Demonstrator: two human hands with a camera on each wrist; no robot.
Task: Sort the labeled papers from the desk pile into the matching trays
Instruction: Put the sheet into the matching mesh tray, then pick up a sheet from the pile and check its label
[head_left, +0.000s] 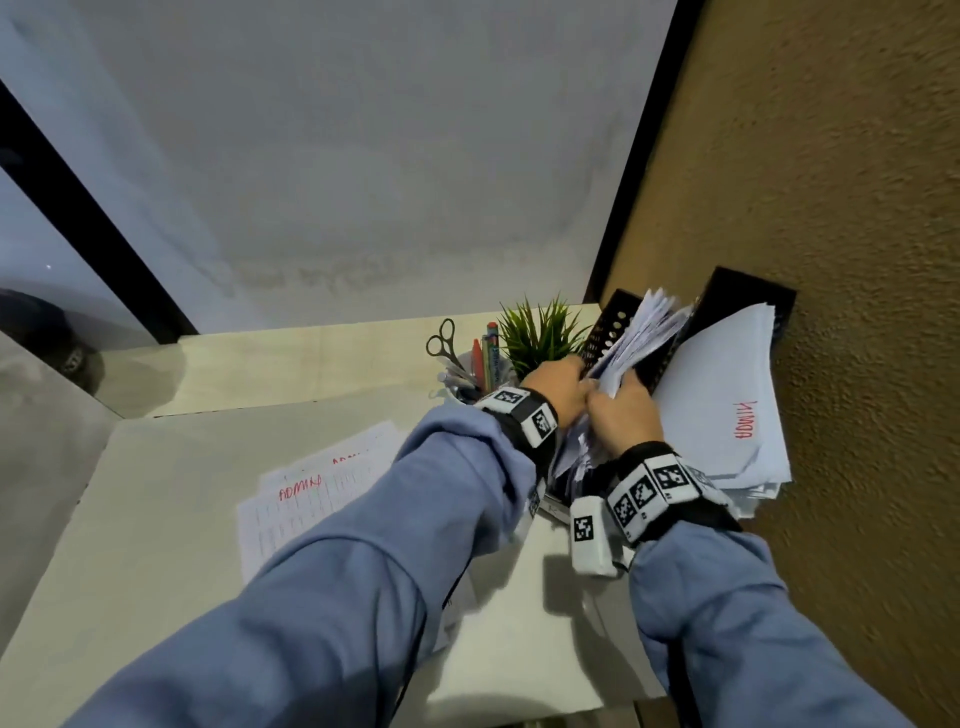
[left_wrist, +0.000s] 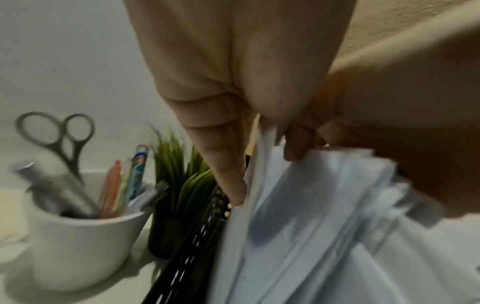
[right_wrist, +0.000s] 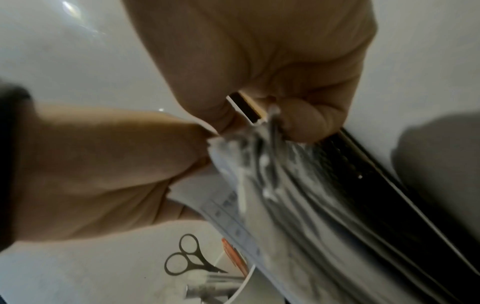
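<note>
A thick stack of white papers (head_left: 641, 332) stands in the left slot of a black perforated tray rack (head_left: 609, 317) against the brown wall. Both hands meet at the stack's near edge. My left hand (head_left: 571, 387) pinches sheets between thumb and fingers; the left wrist view shows the papers (left_wrist: 298, 216) beside its index finger (left_wrist: 231, 181). My right hand (head_left: 618, 400) grips the same stack, its fingers curled over the paper edges (right_wrist: 262, 156). The right slot holds papers marked ADMIN (head_left: 727, 410). The desk pile (head_left: 317, 493), also marked ADMIN in red, lies left of my forearms.
A white cup (head_left: 460, 397) with scissors (head_left: 441, 338) and pens stands just left of the rack, beside a small green plant (head_left: 540, 332). The brown wall (head_left: 857, 260) closes the right side. The pale desk (head_left: 156, 519) stretches left and toward me.
</note>
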